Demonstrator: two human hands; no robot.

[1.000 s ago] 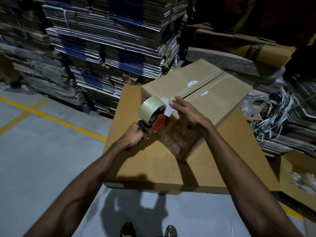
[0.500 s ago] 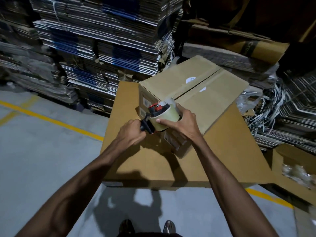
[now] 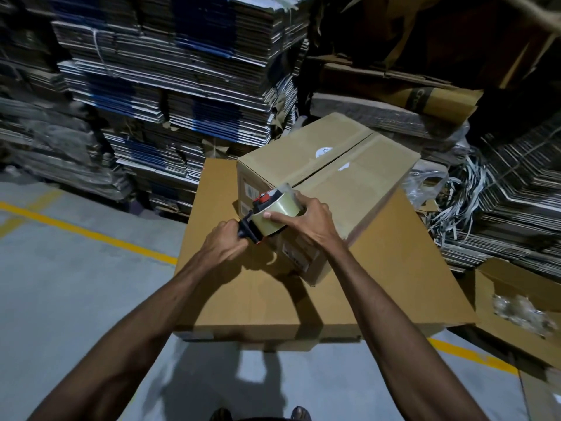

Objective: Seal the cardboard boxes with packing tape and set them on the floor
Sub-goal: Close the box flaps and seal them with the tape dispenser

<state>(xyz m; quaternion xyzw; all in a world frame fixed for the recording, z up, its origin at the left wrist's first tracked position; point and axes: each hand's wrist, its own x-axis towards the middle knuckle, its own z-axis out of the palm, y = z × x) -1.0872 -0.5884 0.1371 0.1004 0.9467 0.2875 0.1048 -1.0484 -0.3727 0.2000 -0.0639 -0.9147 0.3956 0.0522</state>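
Since the earlier frame, your right hand (image 3: 306,221) has left the box flap and now wraps the tape roll (image 3: 274,211), thumb on its near side, fingers curled over the far side. Your left hand (image 3: 223,244) grips the black handle of the tape dispenser (image 3: 258,215), fingers closed round it. You hold the dispenser against the near left corner of the cardboard box (image 3: 349,177), at the near end of its top seam. Most of that seam shows no tape. You have the box standing on a large flat carton (image 3: 394,284), toward its far right corner. Stacks of flattened cardboard (image 3: 182,86) stand beyond the far edge.
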